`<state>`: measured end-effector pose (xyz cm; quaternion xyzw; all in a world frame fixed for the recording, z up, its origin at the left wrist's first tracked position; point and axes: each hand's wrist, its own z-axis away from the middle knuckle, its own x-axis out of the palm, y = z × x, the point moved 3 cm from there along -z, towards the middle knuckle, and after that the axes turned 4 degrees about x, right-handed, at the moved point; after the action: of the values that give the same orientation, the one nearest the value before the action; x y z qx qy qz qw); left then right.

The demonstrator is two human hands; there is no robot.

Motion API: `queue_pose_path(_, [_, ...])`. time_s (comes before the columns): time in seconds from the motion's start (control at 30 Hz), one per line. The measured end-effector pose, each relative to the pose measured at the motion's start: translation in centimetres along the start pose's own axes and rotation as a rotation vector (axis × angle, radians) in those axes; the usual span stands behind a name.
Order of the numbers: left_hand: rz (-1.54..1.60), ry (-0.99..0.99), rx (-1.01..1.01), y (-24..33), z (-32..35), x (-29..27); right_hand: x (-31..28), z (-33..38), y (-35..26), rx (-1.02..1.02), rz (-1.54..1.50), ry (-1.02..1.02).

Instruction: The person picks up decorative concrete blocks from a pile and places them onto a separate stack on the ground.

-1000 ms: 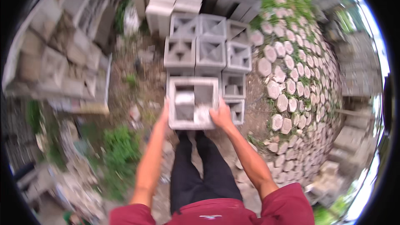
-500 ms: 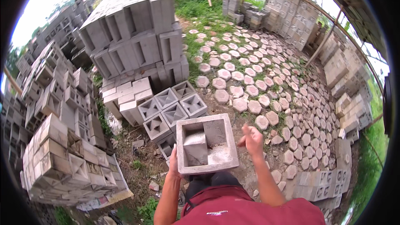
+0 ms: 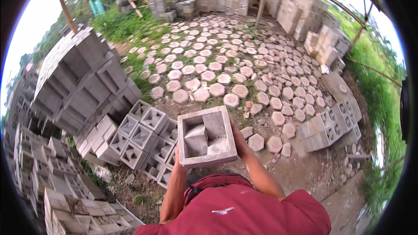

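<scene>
Both hands' grip holding square concrete vent block [image 3: 207,135]: left hand [image 3: 179,162], right hand [image 3: 239,139].

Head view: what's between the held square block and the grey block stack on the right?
In the head view, hexagonal pavers on bare dirt lie between the square hollow block and the grey block stack; the right hand grips the block's edge.

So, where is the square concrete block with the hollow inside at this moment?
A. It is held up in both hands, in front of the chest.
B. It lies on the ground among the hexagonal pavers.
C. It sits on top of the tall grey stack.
A: the square concrete block is off the ground, with the left hand at its lower left corner and the right hand on its right side.
</scene>
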<state>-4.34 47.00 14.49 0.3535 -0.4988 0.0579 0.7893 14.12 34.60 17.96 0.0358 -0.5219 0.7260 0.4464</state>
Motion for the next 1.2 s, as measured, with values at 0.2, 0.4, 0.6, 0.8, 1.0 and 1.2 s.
queue_pose_path(0.2, [-0.115, -0.268, -0.259, -8.8, -4.5, 9.4, -12.1, 5.4, -3.5, -0.349, -0.132, 0.177])
queue_pose_path(0.4, [-0.095, -0.385, -0.688, -19.2, -6.0, 17.2, -22.4, 14.3, -4.1, -0.514, 0.113, 0.697])
queue_pose_path(0.6, [-0.273, -0.596, -0.883, -30.5, -9.9, 21.3, -28.2, 20.5, -4.0, -0.732, -0.517, 0.759])
queue_pose_path(0.8, [-0.403, -0.721, -1.056, -42.0, -10.4, 27.6, -33.2, 25.6, -5.5, -0.872, -0.656, 0.927])
queue_pose_path(1.0, [-0.470, -0.767, -1.298, -53.0, -13.9, 33.7, -41.4, 26.6, -8.5, -0.990, -0.689, 1.078])
queue_pose_path(1.2, [-0.534, -0.948, -1.273, -61.7, -16.1, 38.5, -47.7, 27.6, -11.5, -1.023, -0.800, 1.174])
